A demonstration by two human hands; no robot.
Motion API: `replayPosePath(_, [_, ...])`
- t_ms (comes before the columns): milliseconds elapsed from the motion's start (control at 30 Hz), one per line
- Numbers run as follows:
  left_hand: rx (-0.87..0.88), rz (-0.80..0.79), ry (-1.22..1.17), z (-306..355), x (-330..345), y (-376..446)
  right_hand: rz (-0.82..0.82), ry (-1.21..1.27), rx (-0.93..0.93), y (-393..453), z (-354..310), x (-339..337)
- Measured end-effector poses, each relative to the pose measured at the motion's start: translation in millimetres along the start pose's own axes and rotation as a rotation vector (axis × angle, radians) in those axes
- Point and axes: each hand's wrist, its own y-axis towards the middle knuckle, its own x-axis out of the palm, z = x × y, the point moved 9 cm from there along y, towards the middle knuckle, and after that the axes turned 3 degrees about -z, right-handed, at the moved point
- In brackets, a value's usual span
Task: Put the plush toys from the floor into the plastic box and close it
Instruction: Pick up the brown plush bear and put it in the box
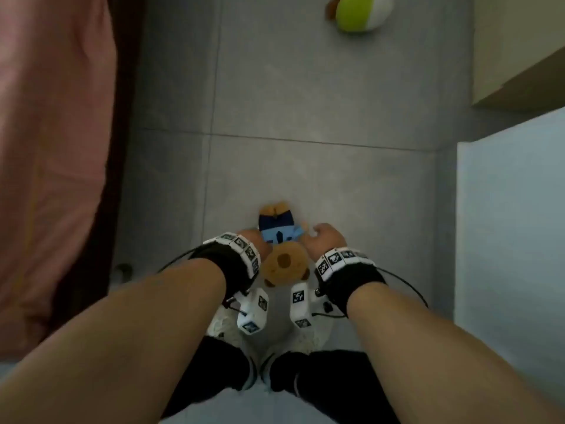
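Note:
A brown plush bear (285,261) in a blue shirt and dark trousers lies on the grey tiled floor just in front of my feet, head toward me. My left hand (251,237) grips its left side and my right hand (323,238) grips its right side, fingers curled around the body. A green and white plush toy (360,12) lies on the floor at the far top. A pale bluish surface (513,209) at the right edge may be the plastic box; I cannot tell.
A bed with pink bedding (52,142) runs along the left. A beige cabinet (519,50) stands at the upper right. My white shoes (223,327) stand below the bear. Bare grey floor (321,102) stretches between the two toys.

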Motion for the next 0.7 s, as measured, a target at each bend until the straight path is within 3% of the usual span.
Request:
replayPosePath(100, [-0.09,-0.057,-0.106,-24,52,66,-0.171,0.043,0.088,61,30,59])
replayPosePath(233, [-0.095,-0.303,-0.379,-32,115,112,-0.361,0.255,0.334,98,66,111])
replayPosePath(333, [-0.108,-0.374,-0.578,-21,105,96,-0.494,0.184,0.303,84,53,115])
replayPosePath(433, [-0.029,-0.294,-0.747,4,52,52,-0.469,0.307,0.231,46,20,68])
replayPosePath(567, [-0.01,-0.146,-0.759,45,-50,-55,-0.373,0.406,0.121,-36,-44,-42])
replayPosePath(700, [0.048,-0.167,-0.761,105,-156,-199,-0.291,0.364,0.007,-150,-117,-177])
